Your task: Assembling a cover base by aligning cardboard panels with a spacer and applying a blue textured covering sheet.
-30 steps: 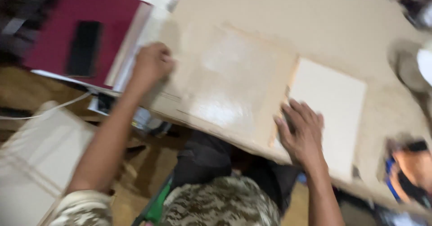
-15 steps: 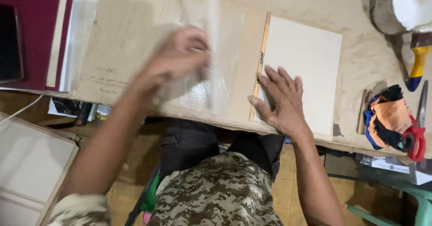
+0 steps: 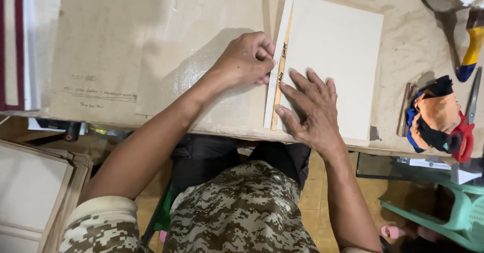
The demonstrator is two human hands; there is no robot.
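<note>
Head view is showing my left hand [image 3: 247, 60] curled, its fingertips pinching together on a narrow white strip [image 3: 278, 61] that is running up and down the table. Right beside the strip, touching it, a thin wooden ruler [image 3: 280, 76] is lying along the left edge of a pale board [image 3: 343, 46]. My right hand [image 3: 310, 109] is resting flat with its fingers spread apart, pressing on the lower left part of that board, the thumb touching the ruler's lower end. Under my left hand a clear plastic sheet [image 3: 201, 66] is lying over brown paper [image 3: 96, 56], which is covering the work table [image 3: 408, 46].

Farther right, near the table's edge, a bundle of coloured rags [image 3: 433, 114] is sitting beside red-handled scissors [image 3: 466, 132]. A yellow and blue tool handle [image 3: 471, 49] is lying at the upper right. Off the table to my left, a wooden frame with a white panel [image 3: 30, 192] is sitting lower down. A green plastic chair [image 3: 448, 215] is standing at the lower right.
</note>
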